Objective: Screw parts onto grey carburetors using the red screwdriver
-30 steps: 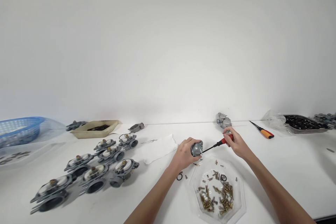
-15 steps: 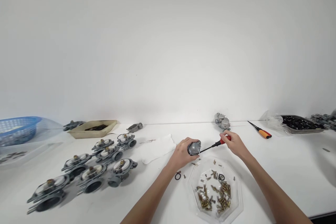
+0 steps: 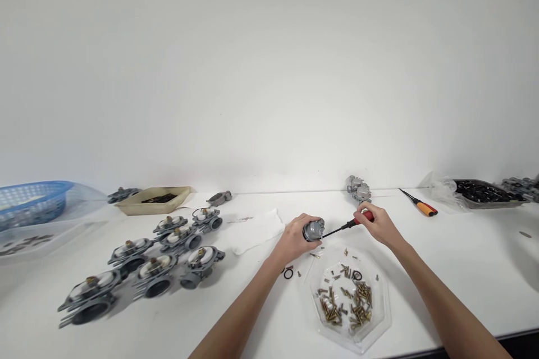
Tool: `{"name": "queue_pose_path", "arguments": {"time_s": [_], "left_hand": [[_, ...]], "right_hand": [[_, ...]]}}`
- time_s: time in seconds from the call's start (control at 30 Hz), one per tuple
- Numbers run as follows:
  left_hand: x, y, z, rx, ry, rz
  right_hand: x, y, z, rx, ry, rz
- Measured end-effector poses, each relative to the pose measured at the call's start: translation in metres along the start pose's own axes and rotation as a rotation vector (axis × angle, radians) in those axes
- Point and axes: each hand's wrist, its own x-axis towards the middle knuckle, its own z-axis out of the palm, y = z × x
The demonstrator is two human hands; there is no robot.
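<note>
My left hand (image 3: 296, 237) is closed around a grey metal carburetor (image 3: 314, 230), holding it up over the table beyond the clear tray. In my right hand (image 3: 378, 224) is a screwdriver (image 3: 353, 222) with a red and black handle, gripped by the fingers. Its dark shaft points left, and the tip meets the lower right side of the carburetor; the exact contact point is too small to make out. Just below both hands sits a clear octagonal plastic tray (image 3: 381, 322) with many brass screws (image 3: 361, 297) and a black O-ring (image 3: 357, 275) in it.
Several opened carburetors (image 3: 155, 275) with white floats stand at left. Behind them are a beige tray (image 3: 185, 197), a blue basket (image 3: 54, 202) and a grey bowl-shaped part (image 3: 219, 198). A white cloth (image 3: 256, 230) lies mid-table. Further right are assembled carburetors (image 3: 359, 188), orange-handled pliers (image 3: 423, 206) and a dark-filled tray (image 3: 484, 205).
The view has shifted slightly, so most table items appear a little further right and higher. Both hands keep their hold, with the screwdriver tip still at the carburetor.
</note>
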Motion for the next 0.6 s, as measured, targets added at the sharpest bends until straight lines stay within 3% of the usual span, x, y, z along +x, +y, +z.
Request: {"name": "queue_pose_path", "arguments": {"time_s": [0.23, 0.43, 0.6], "left_hand": [[0.0001, -0.0022, -0.0005, -0.027, 0.015, -0.003], [-0.0005, -0.0025, -0.0011, -0.035, 0.002, -0.013], [-0.0007, -0.0011, -0.0021, -0.029, -0.009, -0.042]], "right_hand": [[-0.0003, -0.0017, 0.0017, 0.118, 0.005, -0.07], [-0.0017, -0.004, 0.0065, 0.085, 0.082, 0.038], [-0.0023, -0.0029, 0.0079, 0.114, 0.072, -0.043]]}}
